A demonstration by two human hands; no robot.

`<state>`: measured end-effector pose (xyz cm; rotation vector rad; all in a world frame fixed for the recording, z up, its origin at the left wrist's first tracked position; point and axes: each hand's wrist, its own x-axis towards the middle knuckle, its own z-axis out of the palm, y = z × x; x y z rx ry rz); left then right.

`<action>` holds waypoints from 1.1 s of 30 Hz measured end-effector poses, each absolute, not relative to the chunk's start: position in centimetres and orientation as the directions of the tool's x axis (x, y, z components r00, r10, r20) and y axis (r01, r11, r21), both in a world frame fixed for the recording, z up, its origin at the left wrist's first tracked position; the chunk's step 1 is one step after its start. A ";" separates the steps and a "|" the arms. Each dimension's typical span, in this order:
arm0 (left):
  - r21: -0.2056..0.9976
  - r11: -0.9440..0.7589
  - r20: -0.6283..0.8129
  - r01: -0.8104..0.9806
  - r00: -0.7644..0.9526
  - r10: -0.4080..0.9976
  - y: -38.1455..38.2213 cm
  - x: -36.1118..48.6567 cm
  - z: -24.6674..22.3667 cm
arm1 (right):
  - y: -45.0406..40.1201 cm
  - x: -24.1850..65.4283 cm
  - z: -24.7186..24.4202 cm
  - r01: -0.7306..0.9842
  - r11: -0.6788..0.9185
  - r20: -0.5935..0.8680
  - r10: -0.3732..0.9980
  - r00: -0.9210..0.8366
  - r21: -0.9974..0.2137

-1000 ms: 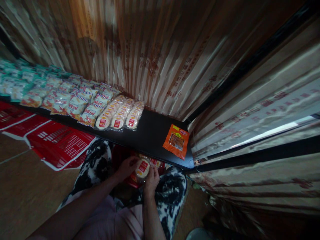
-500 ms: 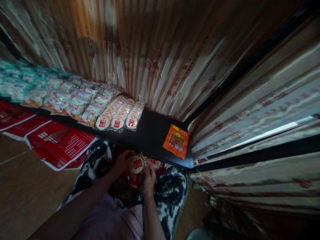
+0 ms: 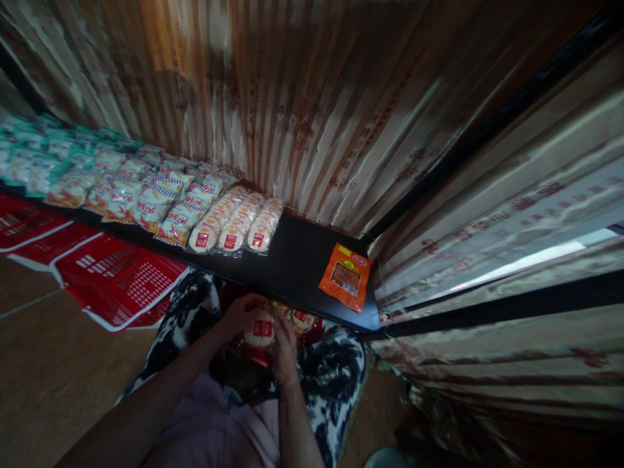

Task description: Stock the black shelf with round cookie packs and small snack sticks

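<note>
Between my two hands is a round cracker pack (image 3: 259,330) in clear wrap with a red label. My left hand (image 3: 240,317) grips its upper left side, and my right hand (image 3: 285,335) closes on its right side. Below the shelf edge, a red container (image 3: 260,357) sits between my knees, and another cracker pack (image 3: 303,318) lies in it, just right of my right hand. On the black shelf (image 3: 297,253), three overlapping rows of cracker packs (image 3: 230,237) stand beside white-and-orange snack bags (image 3: 155,201).
An orange packet (image 3: 345,276) lies near the shelf's right end. Green snack bags (image 3: 43,159) fill the far left. Red printed bags (image 3: 117,279) hang below the shelf front. Pleated curtains (image 3: 302,130) and dark poles border the back and right.
The cracker pack between my hands has moved slightly left and down. My right hand has shifted left and lies closer over the pack's edge. The view has turned slightly.
</note>
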<state>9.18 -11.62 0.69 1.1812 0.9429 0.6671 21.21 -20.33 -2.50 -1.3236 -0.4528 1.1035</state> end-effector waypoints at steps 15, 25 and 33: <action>0.964 0.267 -0.245 0.011 0.438 0.865 -11.5 9.1 0.7 | -20.6 20.5 -1.7 -0.438 -0.223 -0.368 0.886 0.282 -0.871; 0.948 0.315 -0.278 -0.040 0.372 0.885 -11.6 9.2 1.0 | -20.2 21.0 -1.5 -0.551 -0.159 -0.382 0.867 0.319 -0.819; 0.936 0.344 -0.287 -0.071 0.408 0.866 -11.6 9.2 0.7 | -20.0 21.5 -1.6 -0.591 -0.074 -0.383 0.824 0.418 -0.803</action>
